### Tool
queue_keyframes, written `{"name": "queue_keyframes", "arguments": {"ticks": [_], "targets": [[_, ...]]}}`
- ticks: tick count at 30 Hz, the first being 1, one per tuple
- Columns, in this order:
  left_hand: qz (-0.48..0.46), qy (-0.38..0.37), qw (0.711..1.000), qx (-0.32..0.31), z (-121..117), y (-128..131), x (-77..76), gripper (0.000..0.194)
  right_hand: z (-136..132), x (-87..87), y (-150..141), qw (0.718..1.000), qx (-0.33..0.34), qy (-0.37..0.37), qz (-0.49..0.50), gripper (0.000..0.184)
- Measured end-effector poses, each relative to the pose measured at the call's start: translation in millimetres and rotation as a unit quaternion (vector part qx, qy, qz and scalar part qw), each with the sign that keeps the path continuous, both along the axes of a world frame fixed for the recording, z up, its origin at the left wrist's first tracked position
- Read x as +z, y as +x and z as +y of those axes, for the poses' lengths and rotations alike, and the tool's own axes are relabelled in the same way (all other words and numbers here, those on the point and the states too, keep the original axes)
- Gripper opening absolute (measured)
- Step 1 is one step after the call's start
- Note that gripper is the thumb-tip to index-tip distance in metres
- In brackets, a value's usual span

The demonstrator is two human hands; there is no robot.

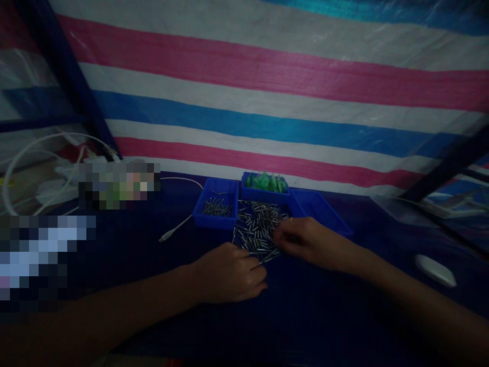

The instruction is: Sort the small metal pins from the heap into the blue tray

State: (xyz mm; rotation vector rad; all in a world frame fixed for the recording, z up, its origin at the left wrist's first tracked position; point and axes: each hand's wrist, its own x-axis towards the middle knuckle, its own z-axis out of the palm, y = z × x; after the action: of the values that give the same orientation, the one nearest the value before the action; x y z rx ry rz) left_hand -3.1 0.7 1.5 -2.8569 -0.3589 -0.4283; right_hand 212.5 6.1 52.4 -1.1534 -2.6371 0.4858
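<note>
One large striped sheet (267,66) of pink, white and blue stands as the far wall, with dark posts (61,66) left and right. Before it spreads the dark blue tabletop (305,311), in weak light. The left hand (231,272), fingers curled inward, is at the near side of a pile of metal pins (255,232) in the middle; the right hand (301,237), fingers bent, is at its right side. Whether either grip holds a pin, I cannot tell. Blue trays (216,221) stand around the pile, the far one with green pieces (265,181). To the right lies a white oval object (435,270); to the left, a thin white cable (175,230).
</note>
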Motion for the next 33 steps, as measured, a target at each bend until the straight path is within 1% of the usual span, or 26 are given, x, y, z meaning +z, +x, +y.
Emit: {"name": "queue_keyframes", "arguments": {"ticks": [2, 4, 7, 10, 13, 15, 17, 21, 26, 28, 33], "targets": [[0.000, -0.009, 1.000, 0.013, 0, 2, -1.4, 0.021, -17, -5.9, 0, 0.999, 0.022, -0.041, 0.028, 0.008], [0.001, -0.023, 0.999, 0.031, 0, 4, -2.7, 0.021, -28, -12.1, 0, 0.996, 0.040, -0.063, 0.046, 0.009], [0.000, -0.057, 0.997, 0.059, 1, 7, -3.9, 0.022, -32, -20.0, 2, 0.993, 0.058, -0.084, 0.061, 0.009], [0.003, -0.089, 0.993, 0.075, 4, 9, -4.1, 0.020, -31, -23.6, 6, 0.989, 0.076, -0.096, 0.079, 0.011], [0.017, -0.090, 0.995, 0.043, 7, 10, -3.9, 0.017, -31, -23.9, 8, 0.987, 0.086, -0.100, 0.089, 0.012], [0.030, -0.074, 0.997, 0.013, 8, 9, -3.5, 0.018, -31, -24.7, 8, 0.986, 0.089, -0.103, 0.091, 0.011], [0.039, -0.058, 0.998, 0.001, 8, 9, -3.0, 0.020, -29, -26.7, 8, 0.986, 0.088, -0.108, 0.092, 0.009], [0.032, -0.060, 0.997, 0.019, 5, 8, -1.0, 0.019, -27, -29.3, 10, 0.985, 0.076, -0.122, 0.097, 0.009], [0.016, -0.070, 0.997, 0.025, 3, 8, 1.6, 0.016, -29, -25.5, 9, 0.984, 0.075, -0.145, 0.076, 0.007], [0.014, -0.065, 0.998, 0.019, 2, 8, 1.9, 0.016, -30, -25.0, 8, 0.986, 0.074, -0.135, 0.070, 0.008], [0.004, -0.052, 0.999, 0.011, 2, 7, 0.8, 0.017, -32, -27.9, 5, 0.991, 0.090, -0.084, 0.049, 0.011]]}}
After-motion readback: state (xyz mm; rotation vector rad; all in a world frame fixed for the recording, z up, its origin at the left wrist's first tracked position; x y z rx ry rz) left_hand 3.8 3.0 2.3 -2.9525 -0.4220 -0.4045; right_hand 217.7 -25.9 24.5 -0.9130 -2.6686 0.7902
